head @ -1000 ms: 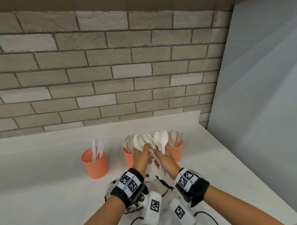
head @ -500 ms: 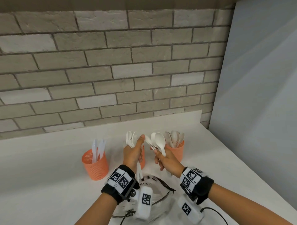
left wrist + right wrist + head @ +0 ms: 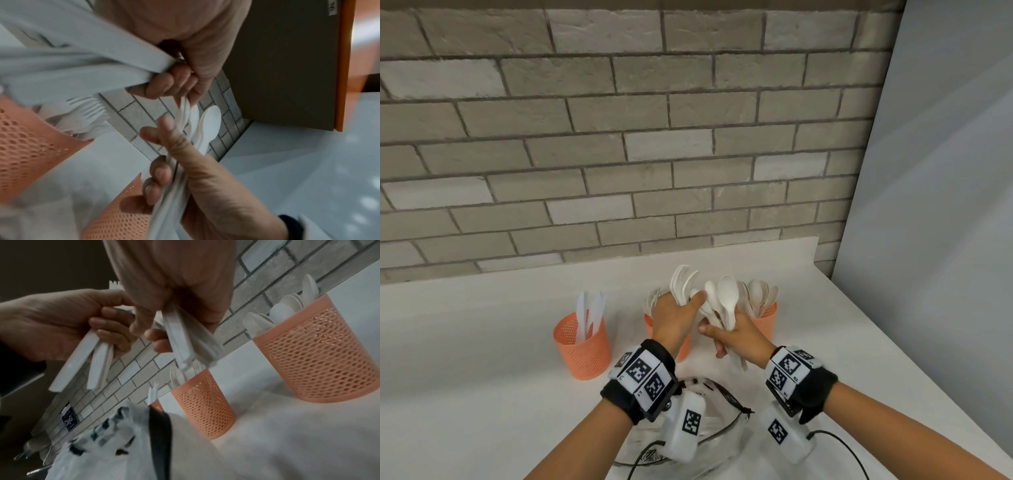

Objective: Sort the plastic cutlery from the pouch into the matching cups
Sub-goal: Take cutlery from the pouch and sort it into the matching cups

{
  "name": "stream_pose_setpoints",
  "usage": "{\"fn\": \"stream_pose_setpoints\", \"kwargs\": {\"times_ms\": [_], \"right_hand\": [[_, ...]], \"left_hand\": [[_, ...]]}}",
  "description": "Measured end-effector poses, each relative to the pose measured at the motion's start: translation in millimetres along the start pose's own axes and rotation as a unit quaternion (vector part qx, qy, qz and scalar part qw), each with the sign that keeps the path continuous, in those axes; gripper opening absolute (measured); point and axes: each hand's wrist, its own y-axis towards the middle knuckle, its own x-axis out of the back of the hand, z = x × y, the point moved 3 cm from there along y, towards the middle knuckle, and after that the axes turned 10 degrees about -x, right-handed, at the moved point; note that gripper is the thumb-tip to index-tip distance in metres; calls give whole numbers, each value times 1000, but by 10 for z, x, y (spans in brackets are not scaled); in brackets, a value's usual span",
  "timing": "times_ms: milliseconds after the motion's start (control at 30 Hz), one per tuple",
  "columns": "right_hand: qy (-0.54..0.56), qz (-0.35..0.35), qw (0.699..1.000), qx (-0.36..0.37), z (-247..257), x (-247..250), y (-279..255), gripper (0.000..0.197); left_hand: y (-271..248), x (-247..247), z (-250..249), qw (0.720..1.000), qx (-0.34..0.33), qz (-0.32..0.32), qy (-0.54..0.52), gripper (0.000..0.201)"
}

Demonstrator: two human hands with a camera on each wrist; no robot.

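While both hands work close together above the cups, the left hand holds a fan of forks in a closed grip, its thumb reaching toward the spoons; the right hand has its grip curled round the handles of that spoon bundle, heads upward. Risk one: the two bundles touch or nearly touch, so a handle may catch on a neighbour and a smooth, light piece may slip out and fall to the worktop or back into the pouch. Risk two: any stray piece left inside a bundle, which cannot be ruled out from these views, would go into the wrong cup. Risk three: the light mesh cups may tip if a bundle is pushed in at an angle; the fork cup sits directly behind the left hand and the spoon cup just behind the right. The knife cup stands apart to the left, holding knives. Setting: a white worktop, the clear pouch lying open beneath the wrists; a grey brick wall behind; a plain pale panel closing the right side.
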Motion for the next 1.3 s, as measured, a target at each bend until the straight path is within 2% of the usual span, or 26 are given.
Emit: {"fn": "stream_pose_setpoints", "kwargs": {"times_ms": [167,233,333,400,533,633,700,867,967,1067,1167,1233,1300], "right_hand": [[40,-136,989,-40,141,203,156,25],[86,-193,977,-32,221,329,216,24],[171,-261,950,-12,276,593,281,30],[206,-296,933,7,273,786,329,35],[241,-364,899,5,133,1112,466,37],[261,-366,893,-5,-2,1191,577,42],[253,-360,898,-15,-77,1169,630,45],[211,-343,913,-63,-265,1047,773,44],[185,-332,924,-47,-358,975,822,36],[174,-327,928,-45,-475,899,866,20],[146,-335,930,-40,-530,879,882,13],[121,-332,935,-3,-486,868,839,20],[94,-335,937,26,-428,858,778,30]], "left_hand": [[44,-205,-163,989,-17,143,17,22],[126,-211,-236,988,-22,150,-11,22],[314,-85,-304,989,3,86,-118,29],[437,62,-307,978,22,31,-204,28],[691,393,-191,975,-19,-78,-209,26],[798,526,-23,969,-19,-137,-206,28],[825,530,110,967,-2,-162,-195,37],[845,404,418,977,20,-165,-132,47],[794,325,547,982,18,-174,-78,49],[733,244,592,980,-14,-188,-59,42],[698,173,589,977,-62,-204,-25,28],[690,137,629,975,-70,-209,-7,22],[692,91,694,977,-60,-207,-10,28]]}}
